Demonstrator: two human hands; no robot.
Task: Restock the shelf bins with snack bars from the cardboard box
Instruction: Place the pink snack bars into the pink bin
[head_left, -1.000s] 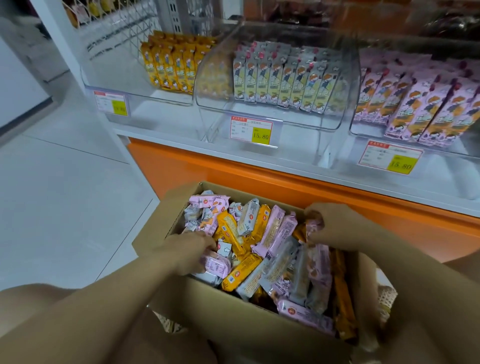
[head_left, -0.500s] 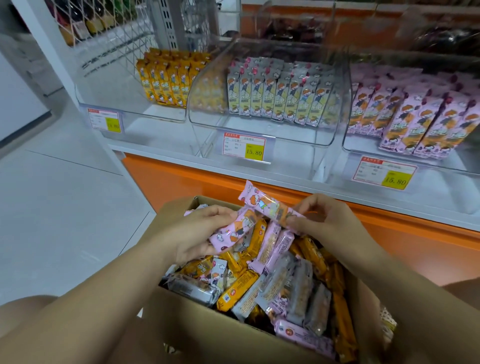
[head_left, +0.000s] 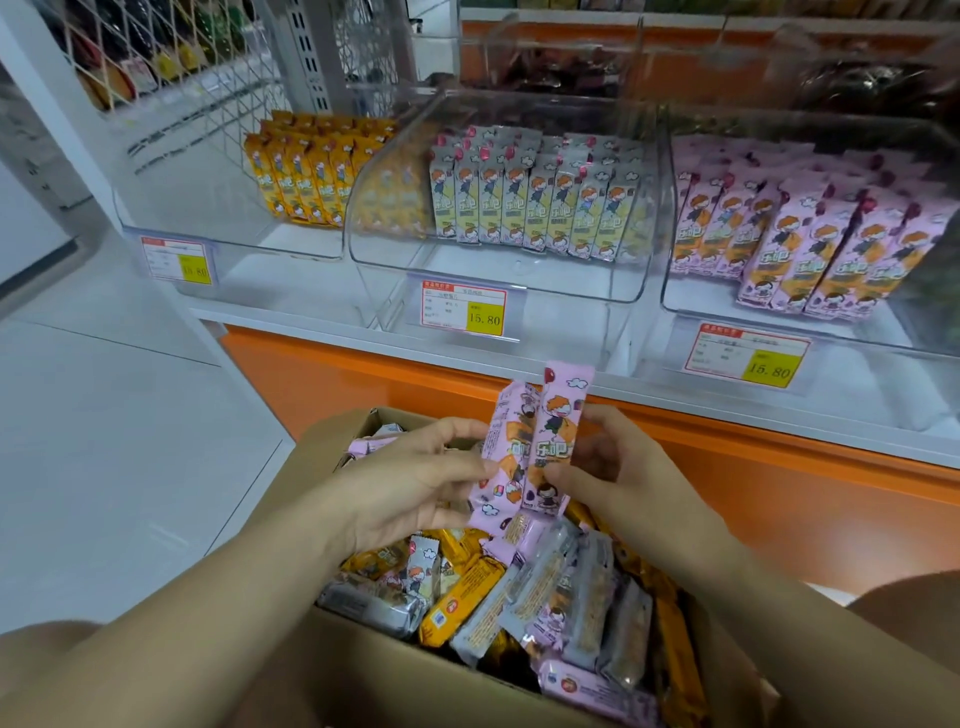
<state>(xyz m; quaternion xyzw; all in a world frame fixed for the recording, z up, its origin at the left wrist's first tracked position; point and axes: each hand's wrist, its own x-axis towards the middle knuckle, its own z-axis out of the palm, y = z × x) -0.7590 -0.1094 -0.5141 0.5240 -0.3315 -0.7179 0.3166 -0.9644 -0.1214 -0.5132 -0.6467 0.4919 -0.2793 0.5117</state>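
Two pink snack bars (head_left: 537, 447) stand upright side by side above the cardboard box (head_left: 374, 675). My left hand (head_left: 415, 483) pinches the left bar and my right hand (head_left: 613, 473) pinches the right one. The box below is full of mixed pink, yellow and grey bars (head_left: 519, 597). On the shelf stand three clear bins: a left bin (head_left: 228, 228) with yellow bars, a middle bin (head_left: 493, 270) with grey-green bars and a right bin (head_left: 696, 296) with pink bars.
Price tags (head_left: 463, 307) hang on the bin fronts. An orange panel (head_left: 363, 374) runs under the white shelf. A wire rack (head_left: 182, 78) with goods stands at the upper left. Pale floor tiles (head_left: 104, 441) lie to the left of the box.
Both hands have lifted out of the box, each with a pink bar. The bars have turned from slanted to upright and now sit side by side.
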